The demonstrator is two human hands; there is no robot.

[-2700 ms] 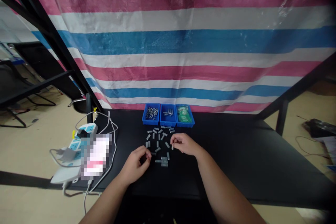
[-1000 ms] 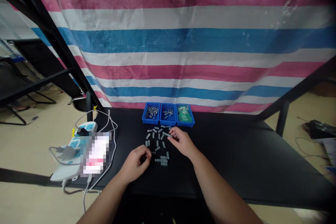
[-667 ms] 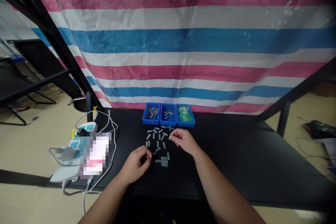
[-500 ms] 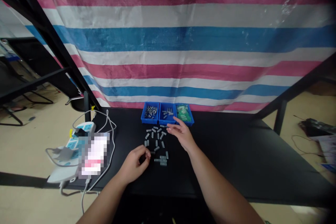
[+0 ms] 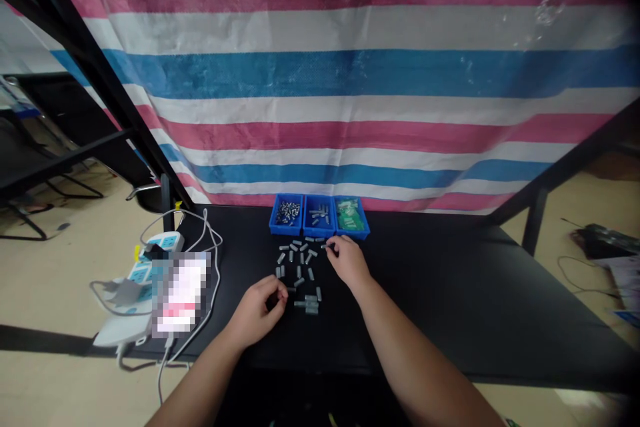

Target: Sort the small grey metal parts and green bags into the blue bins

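Several small grey cylinders [image 5: 299, 271] lie scattered on the black table top [image 5: 450, 293], in loose rows below the bins. My right hand [image 5: 346, 261] is at the top of the scatter, its fingertips pinching one small grey cylinder [image 5: 325, 247] just below the bins. My left hand [image 5: 260, 307] rests curled at the lower left of the pieces, its fingertips beside a grey cylinder [image 5: 291, 291]. Whether that hand holds anything is hidden by its fingers. A short stack of grey pieces [image 5: 311, 305] lies between my hands, lower down.
Three blue bins stand in a row at the table's far edge: metal pieces in one [image 5: 287, 215], grey cylinders in another [image 5: 319, 215], green packets in the third [image 5: 351, 216]. A power strip [image 5: 143, 273] with white cables and a pixelated object [image 5: 180, 295] lie left. A striped tarp [image 5: 320, 80] hangs behind.
My right hand has come down from the bins' edge and closed its fingers on a grey cylinder. My left hand has stayed in place. The head view has shifted slightly.
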